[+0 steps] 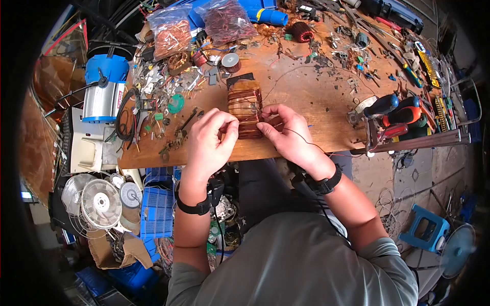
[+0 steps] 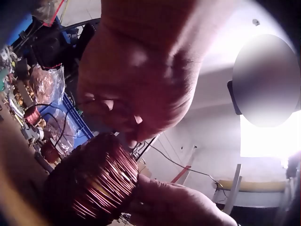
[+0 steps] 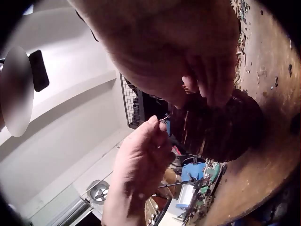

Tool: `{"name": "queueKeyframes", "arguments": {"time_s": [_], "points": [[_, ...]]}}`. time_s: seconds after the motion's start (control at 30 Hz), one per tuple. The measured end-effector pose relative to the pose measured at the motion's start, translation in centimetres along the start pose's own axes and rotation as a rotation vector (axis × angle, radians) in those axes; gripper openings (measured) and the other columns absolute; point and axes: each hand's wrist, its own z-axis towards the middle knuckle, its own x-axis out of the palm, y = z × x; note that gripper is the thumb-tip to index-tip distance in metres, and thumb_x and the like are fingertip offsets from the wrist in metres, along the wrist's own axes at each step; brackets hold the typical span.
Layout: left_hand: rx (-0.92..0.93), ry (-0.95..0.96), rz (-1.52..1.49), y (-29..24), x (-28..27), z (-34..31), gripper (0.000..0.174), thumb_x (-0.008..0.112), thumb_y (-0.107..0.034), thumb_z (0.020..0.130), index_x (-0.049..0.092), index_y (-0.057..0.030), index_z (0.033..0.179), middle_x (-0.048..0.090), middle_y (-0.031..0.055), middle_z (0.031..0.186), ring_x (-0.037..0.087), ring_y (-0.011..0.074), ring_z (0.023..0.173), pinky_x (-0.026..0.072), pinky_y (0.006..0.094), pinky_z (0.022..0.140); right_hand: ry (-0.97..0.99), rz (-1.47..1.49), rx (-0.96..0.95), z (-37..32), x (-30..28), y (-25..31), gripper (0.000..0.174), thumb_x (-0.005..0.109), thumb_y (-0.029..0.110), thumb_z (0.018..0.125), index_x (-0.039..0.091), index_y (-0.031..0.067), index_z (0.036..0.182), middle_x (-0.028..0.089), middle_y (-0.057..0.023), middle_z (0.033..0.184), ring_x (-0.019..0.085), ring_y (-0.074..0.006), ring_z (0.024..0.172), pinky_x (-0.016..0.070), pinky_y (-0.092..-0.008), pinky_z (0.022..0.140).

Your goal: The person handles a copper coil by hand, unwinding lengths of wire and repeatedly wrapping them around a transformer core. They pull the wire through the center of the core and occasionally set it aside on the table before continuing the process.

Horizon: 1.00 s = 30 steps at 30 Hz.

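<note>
A coil (image 1: 244, 108) wound with reddish-brown copper wire over a yellowish body stands at the table's front edge, between both hands. On its left side, my left hand (image 1: 212, 137) pinches a thin wire (image 3: 164, 117) between thumb and fingertip, seen in the right wrist view. My right hand (image 1: 291, 133) grips the coil's right edge with thumb and fingers. In the left wrist view the coil's windings (image 2: 106, 183) lie in close parallel turns, with the right hand (image 2: 174, 202) against them. A thin wire (image 1: 301, 136) runs across the right hand and off to the right.
Bags of copper wire (image 1: 171, 35) and scraps litter the back of the table (image 1: 306, 97). A rack of screwdrivers and pliers (image 1: 400, 115) stands at right. A blue-and-silver machine (image 1: 104, 86) is at left; a fan (image 1: 102, 203) and blue crate (image 1: 157, 211) sit below.
</note>
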Motion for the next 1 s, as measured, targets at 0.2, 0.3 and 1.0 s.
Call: {"name": "queueKeyframes", "arguments": {"time_s": [0.2, 0.3, 1.0], "points": [[-0.05, -0.029, 0.06, -0.2, 0.8, 0.1, 0.013, 0.068, -0.006, 0.091, 0.061, 0.0001, 0.082, 0.056, 0.0098, 0.073, 0.056, 0.0222, 0.058, 0.0438, 0.0349, 0.053, -0.057, -0.062, -0.091, -0.1, 0.2, -0.3, 0.027, 0.076, 0.011, 0.088, 0.064, -0.0023, 0.108, 0.069, -0.0133, 0.092, 0.067, -0.0209, 0.074, 0.0544, -0.0329, 0.068], [0.035, -0.023, 0.165, -0.5, 1.4, 0.2, 0.014, 0.068, -0.008, 0.091, 0.059, -0.0007, 0.083, 0.055, 0.0117, 0.075, 0.058, 0.0294, 0.062, 0.0463, 0.0388, 0.057, -0.066, -0.058, -0.092, 0.1, 0.3, -0.7, 0.027, 0.075, 0.012, 0.087, 0.064, -0.0019, 0.108, 0.07, -0.0153, 0.092, 0.068, -0.0248, 0.075, 0.0545, -0.0349, 0.069], [0.117, -0.139, 0.21, 0.6, 2.2, 3.3, 0.021, 0.078, -0.008, 0.085, 0.058, -0.0008, 0.088, 0.058, 0.009, 0.082, 0.06, 0.0216, 0.068, 0.0513, 0.0333, 0.064, 0.085, -0.274, -0.313, 5.3, -2.4, 1.2, 0.014, 0.073, 0.009, 0.085, 0.062, 0.0032, 0.09, 0.062, -0.0148, 0.084, 0.063, -0.0343, 0.081, 0.0501, -0.04, 0.073]]}}
